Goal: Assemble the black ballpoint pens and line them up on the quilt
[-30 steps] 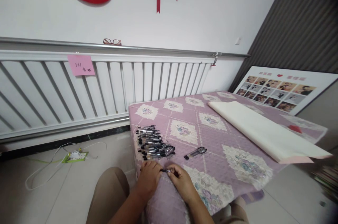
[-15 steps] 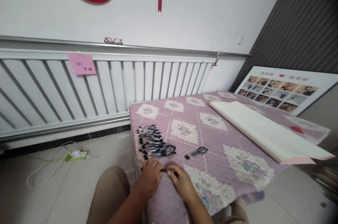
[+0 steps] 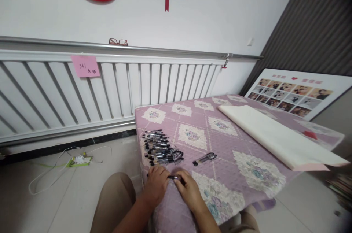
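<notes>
Little moved vs. prior frames: both hands stayed put, view drifted slightly. Item: black pen (image 3: 173,177), pinched at both ends, low over counter (image 3: 220,141) near edge, just below pen pile (image 3: 161,149). Left hand (image 3: 157,185): fingers curled on pen, palm down. Right hand (image 3: 188,189): fingertips gripping other end. Tip: keep pen level, grip close to joint, push/twist straight. Two done pens (image 3: 205,158) lie apart, to the right.

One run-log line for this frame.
left hand: on pen | right hand: pinching pen | pen pile: beyond hands | surface: quilted cover
</notes>
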`<state>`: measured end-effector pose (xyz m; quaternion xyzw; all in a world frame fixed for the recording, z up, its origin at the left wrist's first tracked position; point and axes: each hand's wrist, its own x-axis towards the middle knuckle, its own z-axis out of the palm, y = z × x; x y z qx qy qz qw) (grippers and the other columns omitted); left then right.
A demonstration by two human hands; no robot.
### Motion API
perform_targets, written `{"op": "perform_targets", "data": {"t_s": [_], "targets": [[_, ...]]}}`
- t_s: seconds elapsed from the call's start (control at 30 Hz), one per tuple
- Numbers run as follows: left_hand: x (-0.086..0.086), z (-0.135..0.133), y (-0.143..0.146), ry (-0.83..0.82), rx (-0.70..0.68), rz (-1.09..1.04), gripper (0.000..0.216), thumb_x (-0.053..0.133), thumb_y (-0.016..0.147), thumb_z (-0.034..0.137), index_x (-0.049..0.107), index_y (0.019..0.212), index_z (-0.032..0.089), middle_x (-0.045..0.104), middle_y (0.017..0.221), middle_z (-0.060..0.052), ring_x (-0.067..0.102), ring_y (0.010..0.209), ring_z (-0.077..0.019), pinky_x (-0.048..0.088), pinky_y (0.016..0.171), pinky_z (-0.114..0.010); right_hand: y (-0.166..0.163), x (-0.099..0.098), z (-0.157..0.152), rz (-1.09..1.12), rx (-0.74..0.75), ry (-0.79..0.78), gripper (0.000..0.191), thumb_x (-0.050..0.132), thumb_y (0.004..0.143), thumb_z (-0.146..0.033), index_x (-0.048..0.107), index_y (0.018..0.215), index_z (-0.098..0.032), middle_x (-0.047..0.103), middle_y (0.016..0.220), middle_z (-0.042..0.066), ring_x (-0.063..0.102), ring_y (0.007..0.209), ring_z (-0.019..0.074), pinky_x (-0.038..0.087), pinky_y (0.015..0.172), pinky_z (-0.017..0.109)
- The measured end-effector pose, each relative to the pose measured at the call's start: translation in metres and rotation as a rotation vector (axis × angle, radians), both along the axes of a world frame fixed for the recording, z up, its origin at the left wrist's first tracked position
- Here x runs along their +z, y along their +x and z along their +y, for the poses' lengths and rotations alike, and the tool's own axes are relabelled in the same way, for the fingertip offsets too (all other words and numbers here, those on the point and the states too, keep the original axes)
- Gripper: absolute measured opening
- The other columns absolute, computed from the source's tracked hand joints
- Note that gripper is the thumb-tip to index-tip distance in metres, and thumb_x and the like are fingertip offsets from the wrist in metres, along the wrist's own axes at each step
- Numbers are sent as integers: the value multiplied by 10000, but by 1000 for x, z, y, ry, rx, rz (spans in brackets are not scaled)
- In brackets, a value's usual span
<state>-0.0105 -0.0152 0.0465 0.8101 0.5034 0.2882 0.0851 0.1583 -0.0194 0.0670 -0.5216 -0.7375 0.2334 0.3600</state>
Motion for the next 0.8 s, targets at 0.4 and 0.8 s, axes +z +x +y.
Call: {"op": "perform_targets", "data": {"t_s": [0.4,0.8], "targets": [[2,-2,0,17,19,24,140,486,874,186,581,954,253,585,971,4,501,968,-184,327,915,-379,-1,1,-1,-14,-9,19,93,526,812,-233,605,855,-209,629,864,34,580,835,180,442,757,281],[0,-1,0,32,31,20,132,483,878,205,589,944,248,589,962,-4,498,968,-191,327,915,-381,-3,3,-1,-23,-5,31,121,506,821,-229,615,774,-208,635,813,34,585,798,175,448,734,276]]}}
